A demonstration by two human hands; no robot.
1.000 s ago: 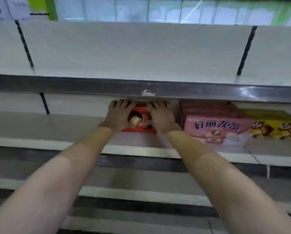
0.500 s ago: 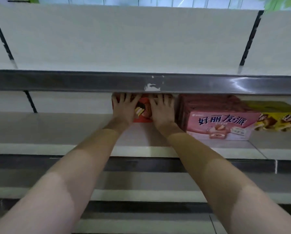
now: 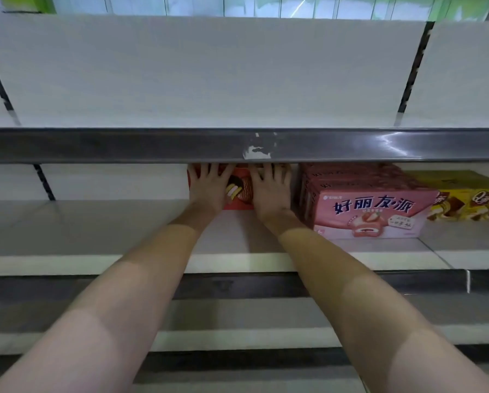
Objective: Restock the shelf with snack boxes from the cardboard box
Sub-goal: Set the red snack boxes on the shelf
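Fingers of the left hand (image 3: 209,188) and right hand (image 3: 270,191) lie straight and spread, flat on the front of a red cardboard snack box (image 3: 239,191) standing on the white metal shelf (image 3: 96,231) — just left of the pink snack boxes (image 3: 371,208). Its top hides behind the grey shelf rail (image 3: 124,146); printed face toward the aisle, length hidden.

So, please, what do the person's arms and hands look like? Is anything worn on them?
Both forearms are bare up to the picture's lower edge: no sleeves show. The left hand and the right hand wear no gloves, and no watch, bracelet or ring is visible. The fingertips are partly hidden under the shelf rail.
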